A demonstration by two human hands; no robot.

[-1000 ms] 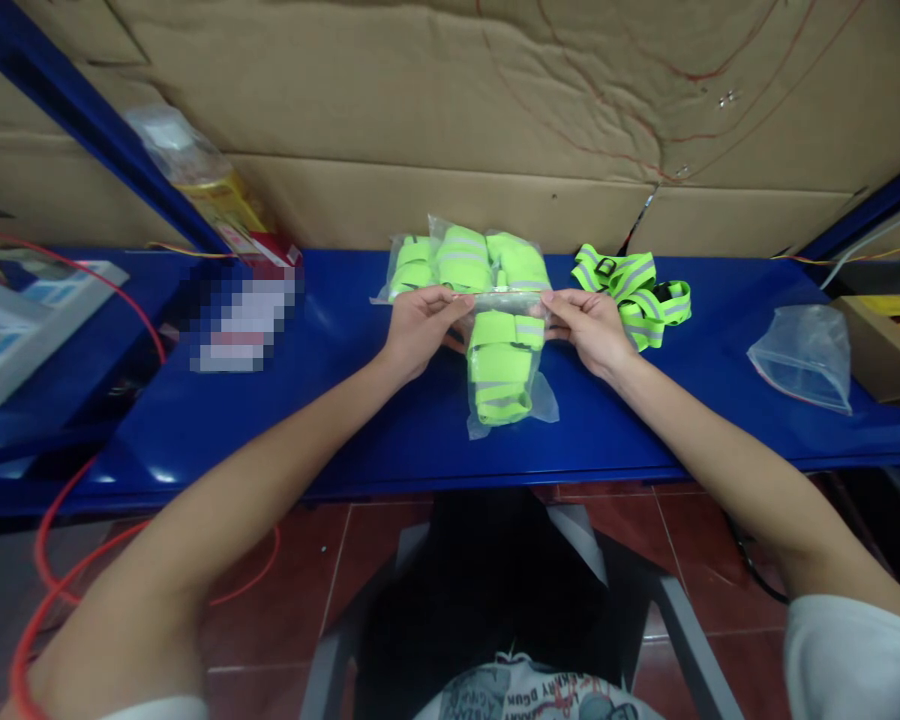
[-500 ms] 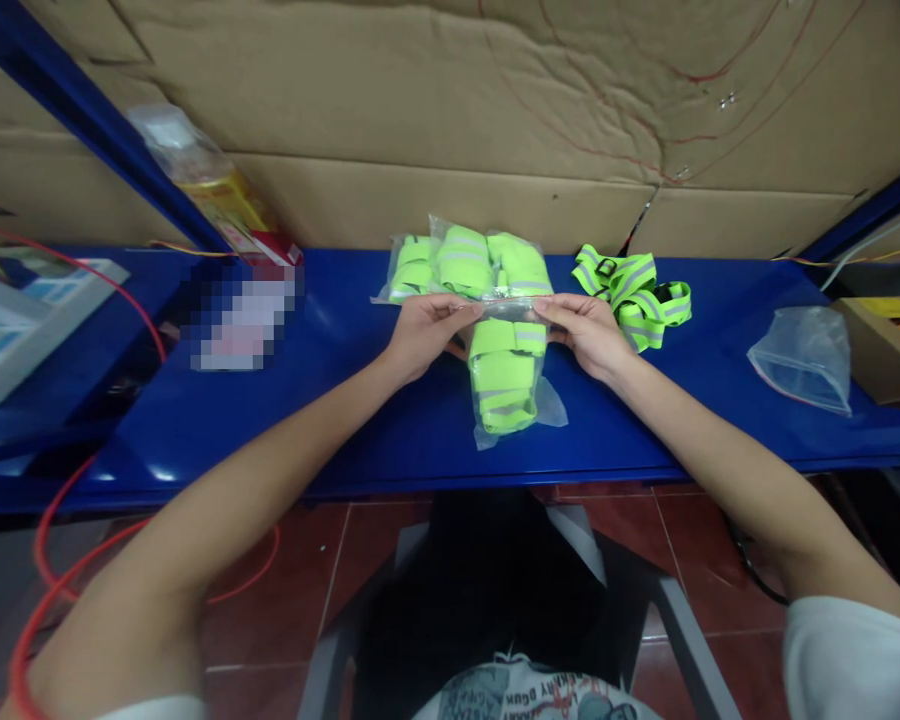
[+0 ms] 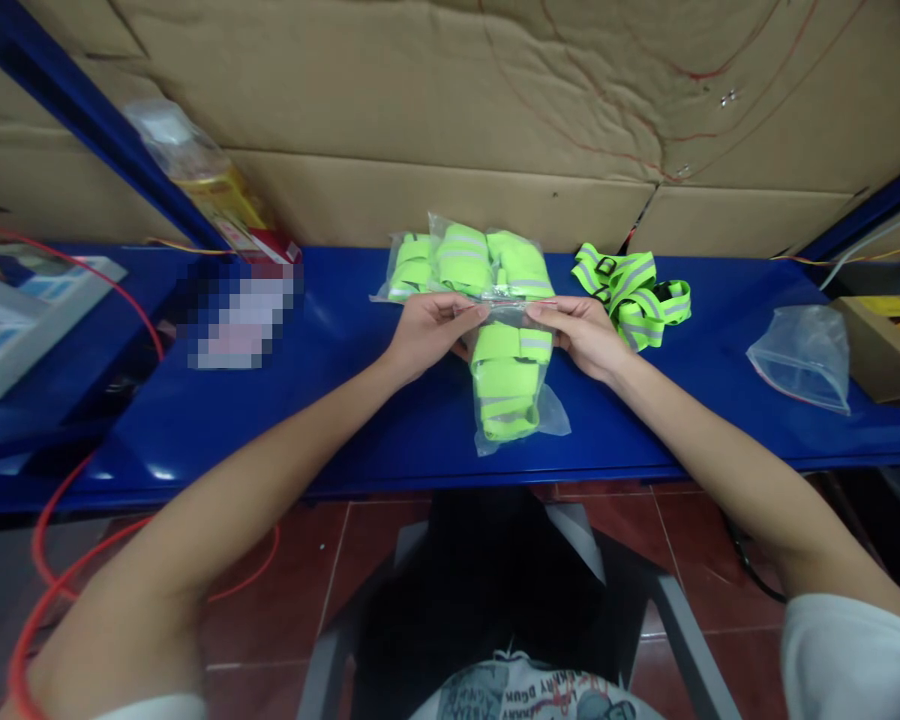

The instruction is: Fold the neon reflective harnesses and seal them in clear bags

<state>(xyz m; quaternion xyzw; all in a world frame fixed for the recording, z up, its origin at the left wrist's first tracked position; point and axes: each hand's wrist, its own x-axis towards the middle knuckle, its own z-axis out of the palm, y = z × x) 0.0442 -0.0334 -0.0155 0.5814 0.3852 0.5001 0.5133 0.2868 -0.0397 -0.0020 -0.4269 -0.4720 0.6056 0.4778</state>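
Observation:
A clear plastic bag [image 3: 507,400] with a folded neon-yellow reflective strap inside hangs between my hands, its top edge toward the back of the blue table. My left hand [image 3: 433,328] pinches the left part of that edge between thumb and fingers. On the right part, my right hand [image 3: 576,328] has the same pinch, with the thumb on top. Just behind my hands lie several bagged neon straps [image 3: 461,258] in a row. To the right of them rests a loose neon strap [image 3: 634,290] with grey stripes and black buckles, outside any bag.
An empty zip bag [image 3: 802,355] lies on the blue table [image 3: 360,420] at the right, near a cardboard box [image 3: 881,345]. At the back left stands a bottle [image 3: 210,180] in plastic. A cardboard panel [image 3: 390,110] closes the back. A red hose [image 3: 41,560] loops at the left.
My thumbs have come slightly closer together along the bag's top edge. The bag's lower end has shifted a little toward me and to the right.

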